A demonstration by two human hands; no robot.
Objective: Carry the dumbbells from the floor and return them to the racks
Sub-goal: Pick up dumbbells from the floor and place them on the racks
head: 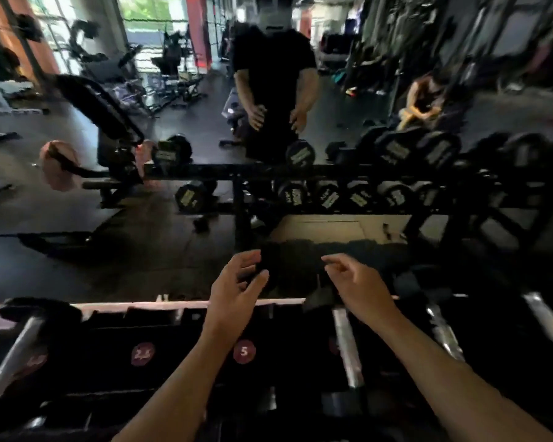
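Hands: left hand (237,287) and right hand (358,287) both hung half-open and empty over the rack (186,306), holding nothing, with a chrome-handled dumbbell (347,346) racked just below the right, probably because it was freshly seated.

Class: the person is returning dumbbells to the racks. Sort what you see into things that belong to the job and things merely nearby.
Job: left hand, right hand, both empty; near rack; racked dumbbell; far rack.

Nearby: weight bench; standing person; seated person.
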